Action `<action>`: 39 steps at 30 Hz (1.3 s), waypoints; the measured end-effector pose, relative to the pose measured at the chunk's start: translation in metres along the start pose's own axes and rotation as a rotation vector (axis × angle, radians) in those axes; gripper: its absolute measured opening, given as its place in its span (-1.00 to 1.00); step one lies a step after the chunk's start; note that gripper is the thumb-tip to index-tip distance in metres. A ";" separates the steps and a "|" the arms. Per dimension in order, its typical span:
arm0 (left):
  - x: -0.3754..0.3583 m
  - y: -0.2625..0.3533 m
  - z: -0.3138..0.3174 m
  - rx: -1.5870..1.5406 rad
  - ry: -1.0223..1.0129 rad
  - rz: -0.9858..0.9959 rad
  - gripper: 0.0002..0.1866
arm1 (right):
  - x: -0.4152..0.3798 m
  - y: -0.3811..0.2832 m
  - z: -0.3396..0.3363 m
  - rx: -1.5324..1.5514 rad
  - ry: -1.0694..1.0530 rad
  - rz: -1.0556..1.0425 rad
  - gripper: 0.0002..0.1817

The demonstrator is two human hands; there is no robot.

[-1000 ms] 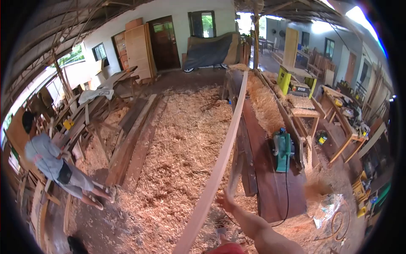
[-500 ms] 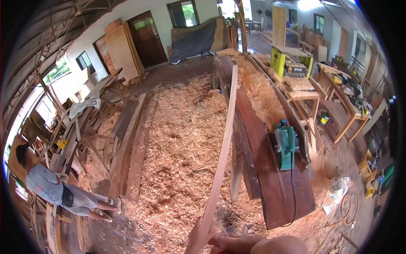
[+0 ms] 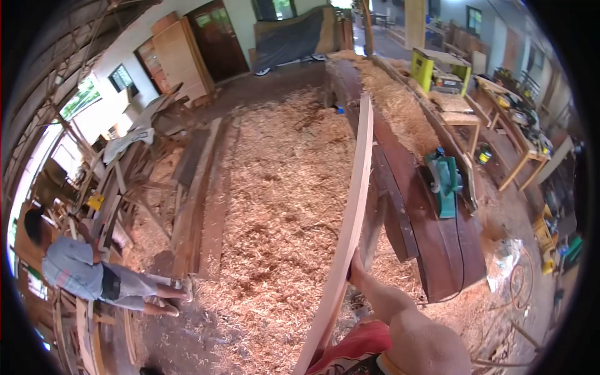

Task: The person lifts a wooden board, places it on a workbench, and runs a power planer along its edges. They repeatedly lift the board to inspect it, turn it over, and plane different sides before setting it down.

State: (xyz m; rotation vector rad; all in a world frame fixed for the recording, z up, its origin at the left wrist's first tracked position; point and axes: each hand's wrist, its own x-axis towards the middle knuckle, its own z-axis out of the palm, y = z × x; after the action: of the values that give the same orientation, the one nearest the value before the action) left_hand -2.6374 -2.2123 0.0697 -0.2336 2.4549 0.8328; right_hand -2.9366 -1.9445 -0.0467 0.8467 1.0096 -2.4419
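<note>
A long pale wooden board (image 3: 354, 240) stretches from the bottom edge up past the middle of the view, its far end beside the dark workbench. My right hand (image 3: 357, 270) grips its right edge partway along, the fingers largely hidden by the wood. No part of my left hand can be made out. On the reddish-brown slab (image 3: 447, 259) to the right rests a green power planer (image 3: 444, 186), its black cord trailing over the slab. My red clothing (image 3: 359, 342) shows below the board.
Wood shavings (image 3: 281, 206) cover the floor. A person (image 3: 75, 269) stands at the left by stacked lumber (image 3: 199, 206). Behind the slab, to the right, is a yellow-green Ryobi machine (image 3: 440, 74). Farther right, a wooden table (image 3: 509, 134) holds tools.
My right hand has moved up and forward along the board, whose near part now lies farther right. The hand seen low on the board earlier is gone. The view has shifted.
</note>
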 end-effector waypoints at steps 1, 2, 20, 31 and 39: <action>-0.003 -0.014 -0.002 0.001 -0.006 0.010 -0.25 | -0.013 0.013 -0.004 0.000 0.043 0.027 -0.14; -0.004 -0.027 -0.006 0.009 -0.011 0.020 -0.25 | -0.030 0.029 -0.010 0.008 0.094 0.057 -0.15; 0.053 -0.137 -0.042 0.265 -0.176 0.353 -0.30 | -0.256 -0.070 -0.149 0.252 0.682 -0.707 0.04; 0.181 0.004 -0.081 0.534 -0.297 0.664 -0.44 | -0.329 -0.057 -0.307 0.515 0.981 -0.735 -0.23; 0.264 0.255 -0.109 0.844 -0.252 0.913 -0.49 | -0.316 -0.060 -0.393 0.748 1.001 -1.017 -0.35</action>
State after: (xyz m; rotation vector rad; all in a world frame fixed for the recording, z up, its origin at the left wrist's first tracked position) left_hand -2.9895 -2.0741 0.1319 1.2684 2.3719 0.0375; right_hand -2.5776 -1.5854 -0.0322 2.4754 0.8837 -3.3461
